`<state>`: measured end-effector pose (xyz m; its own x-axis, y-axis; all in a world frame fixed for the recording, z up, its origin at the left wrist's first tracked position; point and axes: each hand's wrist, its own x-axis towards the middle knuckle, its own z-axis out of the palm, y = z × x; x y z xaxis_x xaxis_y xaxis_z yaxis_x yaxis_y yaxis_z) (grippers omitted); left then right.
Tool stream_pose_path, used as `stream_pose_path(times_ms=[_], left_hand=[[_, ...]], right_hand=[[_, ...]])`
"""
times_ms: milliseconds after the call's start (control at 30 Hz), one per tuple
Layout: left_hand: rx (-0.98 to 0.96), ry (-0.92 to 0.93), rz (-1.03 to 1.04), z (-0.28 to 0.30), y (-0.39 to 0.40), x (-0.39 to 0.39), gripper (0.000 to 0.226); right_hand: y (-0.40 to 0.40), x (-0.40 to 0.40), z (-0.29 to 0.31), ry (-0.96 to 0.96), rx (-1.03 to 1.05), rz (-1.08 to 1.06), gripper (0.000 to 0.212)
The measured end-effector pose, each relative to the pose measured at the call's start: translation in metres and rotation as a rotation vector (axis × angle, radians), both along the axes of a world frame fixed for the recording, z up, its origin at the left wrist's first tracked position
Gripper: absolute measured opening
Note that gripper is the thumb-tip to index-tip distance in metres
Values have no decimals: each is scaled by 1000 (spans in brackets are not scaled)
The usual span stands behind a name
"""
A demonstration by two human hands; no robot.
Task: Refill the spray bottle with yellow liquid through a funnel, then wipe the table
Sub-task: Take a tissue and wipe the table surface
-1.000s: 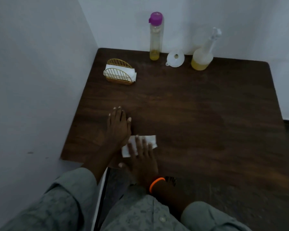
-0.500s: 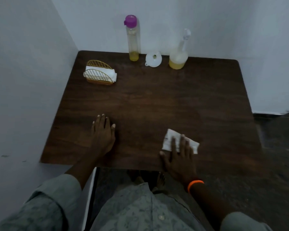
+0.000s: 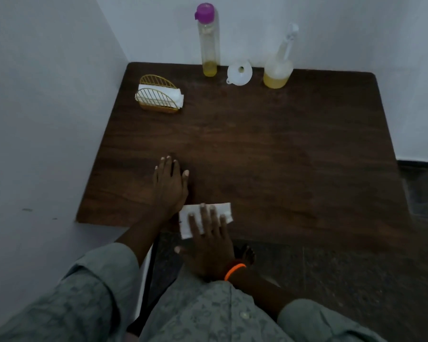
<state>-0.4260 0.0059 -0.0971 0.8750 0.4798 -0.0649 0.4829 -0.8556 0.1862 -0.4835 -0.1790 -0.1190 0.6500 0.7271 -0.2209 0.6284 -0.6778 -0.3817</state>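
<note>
Item: wiping stage, judged to be in progress, with the refill apparently done.

Surface (image 3: 282, 156): dark wood-grain top, set into a corner between two pale walls.

Spray bottle (image 3: 278, 67): stood upright at the far edge, trigger head fitted, yellow liquid seen in its lower body.

Funnel (image 3: 239, 74): white, laid on the surface just beside the spray bottle, between it and the supply bottle.

Supply bottle (image 3: 208, 38): tall, clear, purple-capped, upright at the far edge; only a little yellow liquid is left at its base.

Napkin holder (image 3: 158, 96): gold wire, white napkins held inside, placed toward the far left.

Tissue (image 3: 223, 212): white, folded flat, located at the near edge of the surface, partly covered by fingers.

Right hand (image 3: 209, 243): fingers straight and spread, pressed flat on the tissue; nothing is gripped. An orange band is worn at the wrist.

Left hand (image 3: 169, 186): laid flat on the bare surface just beside the tissue, fingers extended, nothing held; it appears to be used as a brace.

Handling note: even downward pressure is best kept through the flat fingers so the tissue is not bunched or dragged off the near edge. Overlapping strokes are advised, worked from the near edge toward the far items. Whether wet patches remain cannot be told in the dim light. Care should be taken near the upright bottles, which could be tipped by a wide sweep.
</note>
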Motion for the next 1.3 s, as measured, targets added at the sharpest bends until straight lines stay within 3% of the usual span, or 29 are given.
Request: stream_pose_path(times_ms=[233, 533, 667, 800, 900, 1033, 1200, 1300], left_hand=[[25, 4, -67, -7, -7, -4, 66], [9, -1, -170, -18, -34, 6, 60], [-58, -92, -474, -2, -71, 3, 51], [-173, -84, -846, 16, -136, -8, 45], [-178, -102, -1053, -7, -167, -6, 43], [-136, 41, -1046, -30, -178, -3, 50], [-94, -40, -1040, -15, -170, -22, 44], [-81, -33, -1010, -17, -159, -40, 44]], right_hand=[[-31, 9, -2, -32, -4, 62, 86], [-144, 37, 9, 47, -132, -356, 86], [-146, 46, 19, 82, -45, -345, 79], [-172, 62, 13, -39, 81, -358, 59], [-190, 63, 3, -77, 102, -358, 53], [-197, 60, -7, -175, 120, -285, 49], [-194, 48, -18, -258, 225, -182, 42], [-187, 38, -14, -298, 282, -103, 56]])
